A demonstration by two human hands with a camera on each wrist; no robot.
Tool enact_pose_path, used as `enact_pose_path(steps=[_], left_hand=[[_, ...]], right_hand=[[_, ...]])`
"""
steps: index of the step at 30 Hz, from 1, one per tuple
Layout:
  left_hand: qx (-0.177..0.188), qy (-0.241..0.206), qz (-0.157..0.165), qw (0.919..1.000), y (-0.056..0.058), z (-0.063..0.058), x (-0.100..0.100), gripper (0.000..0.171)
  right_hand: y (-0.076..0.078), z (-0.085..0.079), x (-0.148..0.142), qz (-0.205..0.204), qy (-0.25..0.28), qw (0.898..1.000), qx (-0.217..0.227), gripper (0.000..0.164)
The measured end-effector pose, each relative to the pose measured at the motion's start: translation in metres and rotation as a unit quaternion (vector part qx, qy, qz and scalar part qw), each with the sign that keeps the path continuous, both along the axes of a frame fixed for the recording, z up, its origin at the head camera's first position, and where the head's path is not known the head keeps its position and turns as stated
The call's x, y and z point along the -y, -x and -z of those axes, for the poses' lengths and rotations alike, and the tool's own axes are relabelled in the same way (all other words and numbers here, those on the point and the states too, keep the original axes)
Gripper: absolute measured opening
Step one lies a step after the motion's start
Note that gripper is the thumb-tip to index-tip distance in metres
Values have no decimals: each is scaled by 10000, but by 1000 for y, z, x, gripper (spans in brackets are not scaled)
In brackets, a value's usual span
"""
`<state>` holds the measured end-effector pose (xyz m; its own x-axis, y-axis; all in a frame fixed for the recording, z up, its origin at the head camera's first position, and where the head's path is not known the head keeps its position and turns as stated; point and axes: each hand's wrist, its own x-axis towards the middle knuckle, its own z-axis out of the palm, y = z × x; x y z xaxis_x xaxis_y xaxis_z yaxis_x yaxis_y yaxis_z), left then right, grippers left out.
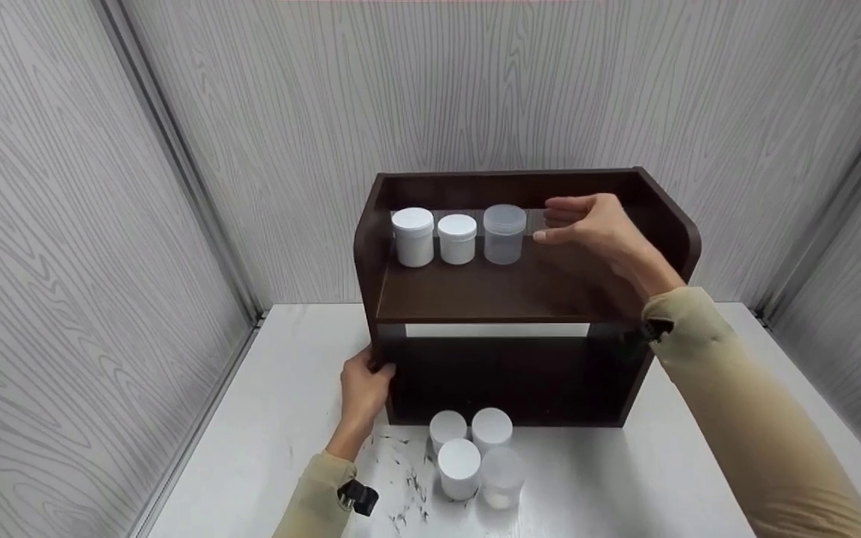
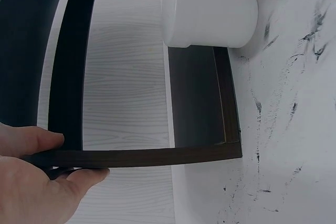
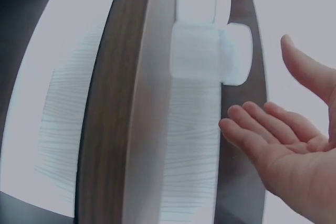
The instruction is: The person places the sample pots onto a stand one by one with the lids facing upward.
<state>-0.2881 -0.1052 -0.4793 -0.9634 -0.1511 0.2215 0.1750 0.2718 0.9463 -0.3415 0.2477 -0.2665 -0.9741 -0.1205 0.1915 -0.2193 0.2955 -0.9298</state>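
A dark brown two-tier shelf [image 1: 475,295] stands on the white table. My left hand [image 1: 365,388] grips the edge of its left side panel, thumb and fingers on either face of the panel [image 2: 142,158]. On the upper shelf, from the left, stand a taller white lidded jar [image 1: 414,243], a shorter white jar [image 1: 457,243] and a translucent jar [image 1: 504,239]. Just right of the translucent jar, my right hand [image 1: 595,228] hovers with fingers extended and thumb apart, holding nothing. In the right wrist view, the translucent jar [image 3: 197,53] stands off the fingertips.
In front of the shelf on the table are several more jars: white ones [image 1: 448,430] [image 1: 492,427] [image 1: 460,467] and a translucent one [image 1: 503,478]. Black scuff marks [image 1: 412,486] streak the table beside them. Wood-patterned panels [image 1: 445,82] enclose the back and sides.
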Motion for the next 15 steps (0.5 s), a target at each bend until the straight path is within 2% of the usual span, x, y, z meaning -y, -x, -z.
enact_pose_path(steps=[8,15], left_hand=[[44,4,56,10000,-2,0,1,49],[18,-26,124,9999,-1,-2,1,54]], right_hand=[[-45,4,3,93,37,9992,-379,66],[-90,15,0,199,-286,9954,-888,51]])
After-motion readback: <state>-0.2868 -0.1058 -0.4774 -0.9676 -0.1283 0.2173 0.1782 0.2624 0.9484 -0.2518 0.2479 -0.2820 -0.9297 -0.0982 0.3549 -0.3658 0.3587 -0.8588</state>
